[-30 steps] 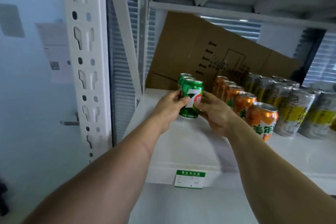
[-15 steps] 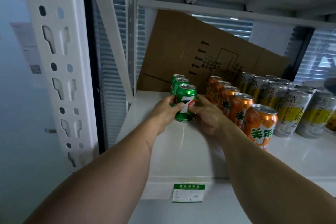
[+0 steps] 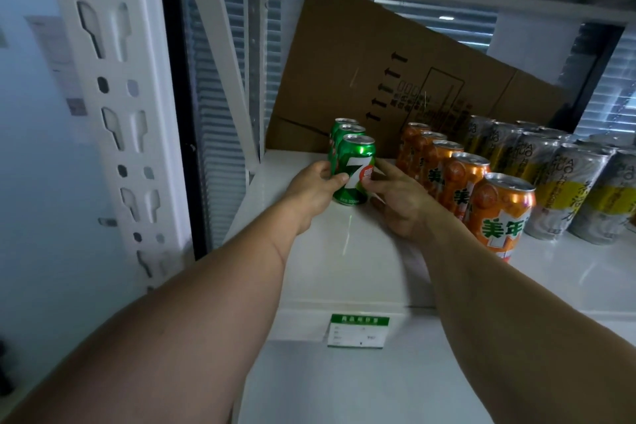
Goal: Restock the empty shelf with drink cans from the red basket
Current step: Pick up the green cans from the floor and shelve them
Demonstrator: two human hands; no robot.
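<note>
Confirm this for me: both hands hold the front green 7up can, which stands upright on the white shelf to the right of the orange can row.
Wrong side. In the head view the green 7up can, held by the left hand and right hand, stands upright on the white shelf to the left of the orange can row.

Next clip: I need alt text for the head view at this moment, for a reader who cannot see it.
Both hands, left and right, hold an upright green can on a white shelf, at the front of a row of green cans. To its right stand rows of orange cans and grey-and-yellow cans, with a cardboard sheet leaning behind them.
</note>
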